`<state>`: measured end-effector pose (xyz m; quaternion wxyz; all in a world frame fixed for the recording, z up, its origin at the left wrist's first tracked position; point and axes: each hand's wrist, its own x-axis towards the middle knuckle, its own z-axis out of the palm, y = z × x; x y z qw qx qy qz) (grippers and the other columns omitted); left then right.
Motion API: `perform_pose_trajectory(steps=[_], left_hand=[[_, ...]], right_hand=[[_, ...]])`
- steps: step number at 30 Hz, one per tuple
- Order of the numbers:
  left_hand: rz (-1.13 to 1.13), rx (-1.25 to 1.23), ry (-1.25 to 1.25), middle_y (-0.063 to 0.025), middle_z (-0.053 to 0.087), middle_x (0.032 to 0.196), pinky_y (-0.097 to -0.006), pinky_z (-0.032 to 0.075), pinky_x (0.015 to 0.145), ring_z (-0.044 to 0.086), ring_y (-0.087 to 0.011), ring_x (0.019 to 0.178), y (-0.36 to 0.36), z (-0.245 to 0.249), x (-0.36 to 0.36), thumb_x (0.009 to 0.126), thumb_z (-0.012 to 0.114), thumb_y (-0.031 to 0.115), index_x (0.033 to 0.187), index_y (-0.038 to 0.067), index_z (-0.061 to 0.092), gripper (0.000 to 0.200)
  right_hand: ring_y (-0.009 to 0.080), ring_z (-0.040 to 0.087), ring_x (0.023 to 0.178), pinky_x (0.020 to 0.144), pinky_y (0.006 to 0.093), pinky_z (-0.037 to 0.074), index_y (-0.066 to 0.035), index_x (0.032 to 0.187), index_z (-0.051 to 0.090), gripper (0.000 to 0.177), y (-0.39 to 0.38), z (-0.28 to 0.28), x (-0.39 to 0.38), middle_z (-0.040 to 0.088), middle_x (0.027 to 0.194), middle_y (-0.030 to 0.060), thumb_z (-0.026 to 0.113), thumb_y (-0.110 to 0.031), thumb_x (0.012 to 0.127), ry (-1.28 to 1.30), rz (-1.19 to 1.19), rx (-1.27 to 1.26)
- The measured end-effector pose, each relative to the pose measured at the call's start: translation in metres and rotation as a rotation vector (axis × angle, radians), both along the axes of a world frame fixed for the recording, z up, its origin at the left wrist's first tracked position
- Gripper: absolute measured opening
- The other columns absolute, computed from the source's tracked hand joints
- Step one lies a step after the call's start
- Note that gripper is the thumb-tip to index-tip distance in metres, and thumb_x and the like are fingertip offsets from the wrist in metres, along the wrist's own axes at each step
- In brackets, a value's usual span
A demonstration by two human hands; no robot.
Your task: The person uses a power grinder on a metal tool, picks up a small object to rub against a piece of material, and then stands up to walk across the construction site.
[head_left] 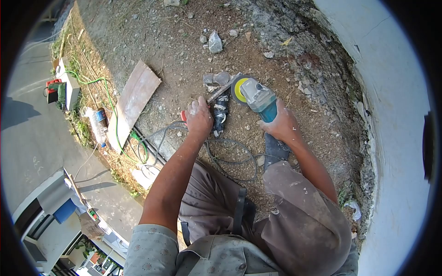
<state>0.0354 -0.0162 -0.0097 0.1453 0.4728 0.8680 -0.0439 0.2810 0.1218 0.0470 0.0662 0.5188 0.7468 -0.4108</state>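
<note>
My right hand (282, 123) is wrapped round the teal body of an angle grinder (258, 99). Its yellow disc (238, 89) faces left, right at the end of a flat metal blade (222, 93). That blade belongs to a red-handled tool (183, 116), which my left hand (199, 117) grips in a closed fist; the fingers hide most of the handle. Just below the blade lies a dark, scuffed object with pale patches (220, 115). Beyond the blade rests a grey block-like piece (216, 78) on the dirt.
A grey cable (232, 162) loops over the ground before my knees. To the left lie a board (133, 103), a green cord (107, 87) and plastic bottles (95, 125). Rough rock and a white wall (391, 92) border the right; a pale stone (215, 42) sits ahead.
</note>
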Motion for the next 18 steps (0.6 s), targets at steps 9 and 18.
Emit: perform_pose_trajectory(steps=[9,18], left_hand=[[-0.007,0.03,0.002,-0.0176,0.061,0.102,-0.0515,0.044,0.084,0.059,-0.0386,0.101,-0.0005,0.0011,0.0003,0.091,0.054,0.012,0.108,0.006,0.048,0.019],[-0.022,0.084,0.006,-0.0207,0.061,0.099,-0.0543,0.045,0.08,0.06,-0.0426,0.097,-0.0031,-0.0018,-0.0007,0.089,0.055,0.011,0.105,0.004,0.047,0.019]], right_hand=[[0.0445,0.065,0.106,0.091,0.0482,0.052,0.002,0.132,0.047,0.079,-0.001,0.0062,-0.0012,0.066,0.112,0.0287,0.08,-0.036,0.071,0.006,0.0,-0.02],[0.0441,0.065,0.105,0.091,0.0478,0.052,0.002,0.133,0.047,0.082,-0.0044,0.0002,-0.0029,0.066,0.112,0.0283,0.08,-0.036,0.069,0.013,-0.021,-0.043]])
